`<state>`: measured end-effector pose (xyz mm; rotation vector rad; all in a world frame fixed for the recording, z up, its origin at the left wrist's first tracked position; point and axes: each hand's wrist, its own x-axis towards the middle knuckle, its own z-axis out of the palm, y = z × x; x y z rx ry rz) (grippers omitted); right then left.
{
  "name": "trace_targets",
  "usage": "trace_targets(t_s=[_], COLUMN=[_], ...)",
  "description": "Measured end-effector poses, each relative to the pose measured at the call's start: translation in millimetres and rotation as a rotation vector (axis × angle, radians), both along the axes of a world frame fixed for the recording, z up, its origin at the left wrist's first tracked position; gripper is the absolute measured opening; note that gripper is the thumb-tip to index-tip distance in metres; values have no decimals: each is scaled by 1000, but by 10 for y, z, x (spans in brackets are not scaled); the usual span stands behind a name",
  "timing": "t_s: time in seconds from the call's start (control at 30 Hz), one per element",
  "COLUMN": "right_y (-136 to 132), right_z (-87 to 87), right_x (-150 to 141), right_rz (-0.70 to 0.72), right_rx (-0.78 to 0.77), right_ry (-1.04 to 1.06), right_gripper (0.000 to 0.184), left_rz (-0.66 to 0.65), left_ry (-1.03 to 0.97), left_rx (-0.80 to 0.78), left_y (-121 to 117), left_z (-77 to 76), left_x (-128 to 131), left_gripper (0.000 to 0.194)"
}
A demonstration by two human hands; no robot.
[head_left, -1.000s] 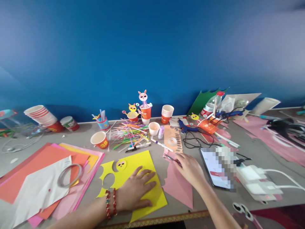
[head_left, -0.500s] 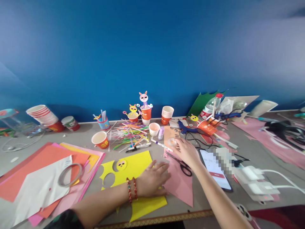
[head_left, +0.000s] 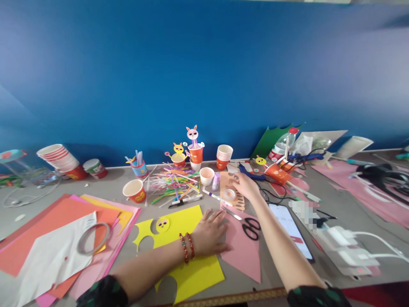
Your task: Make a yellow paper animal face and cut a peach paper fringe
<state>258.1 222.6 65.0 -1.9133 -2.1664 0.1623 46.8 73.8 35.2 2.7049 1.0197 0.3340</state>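
Note:
My left hand [head_left: 211,232], with red bead bracelets [head_left: 186,247] at the wrist, lies palm down with fingers spread. It rests across the yellow sheet [head_left: 188,217] and the edge of a pink sheet [head_left: 242,256]. A round yellow face cutout [head_left: 162,225] sits on the yellow sheet. My right hand [head_left: 244,186] reaches over a tan-orange card [head_left: 227,181] with oval cut-outs, fingers bent a little and apart at its upper part. A clear tape roll [head_left: 229,195] lies just below those fingers. Black-handled scissors [head_left: 251,228] rest on the pink sheet.
Behind lie loose coloured sticks [head_left: 174,181], a white cup [head_left: 207,175], a purple glue stick [head_left: 216,181] and a blue glue gun [head_left: 251,172]. A phone [head_left: 290,226] and power strip [head_left: 348,251] are at right. Coloured sheets [head_left: 38,221] with a grey tape roll [head_left: 93,238] fill the left.
My right hand has moved up and away from the tape roll to the upper part of the tan-orange card. My left hand has shifted right and slightly up.

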Motion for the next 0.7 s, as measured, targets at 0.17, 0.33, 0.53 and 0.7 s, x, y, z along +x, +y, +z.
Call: trace_targets(t_s=[0.17, 0.33, 0.53, 0.7], right_y=[373, 424, 316, 229], right_z=[-92, -104, 29, 244], right_x=[-118, -109, -28, 65], right_rz=[-112, -142, -105, -49], right_rx=[-140, -201, -212, -201], right_ry=[-24, -10, 75, 180], right_gripper=[32, 33, 24, 18], left_rz=[110, 169, 188, 167], left_ry=[-9, -76, -111, -144], left_rx=[53, 136, 139, 159], left_y=[100, 370, 616, 666], left_z=[112, 137, 15, -15], left_x=[145, 365, 505, 513], left_gripper=[63, 53, 36, 29])
